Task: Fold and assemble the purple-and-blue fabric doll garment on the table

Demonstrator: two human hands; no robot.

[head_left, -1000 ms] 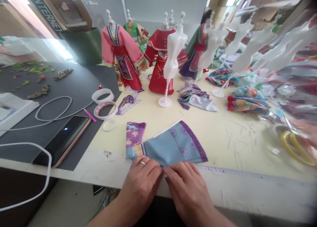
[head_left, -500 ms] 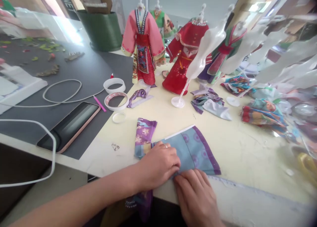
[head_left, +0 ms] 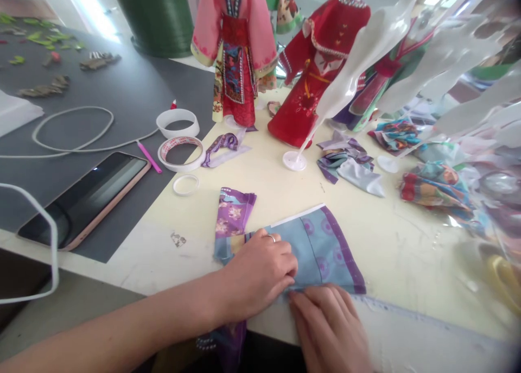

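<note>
Lying at the near edge of the worktop, a blue-and-purple printed cloth is pressed down by the left hand, its grip open and palm down. The right hand is placed at the cloth's near hem; whether that grip pinches the cloth cannot be told.

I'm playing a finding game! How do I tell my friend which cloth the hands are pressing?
Find the red doll dress on the cream table. Just below it, at the table's front edge, two hands press a flat pale blue cloth with a purple border and round patterns. The cloth bundles farther back lie crumpled.
</note>
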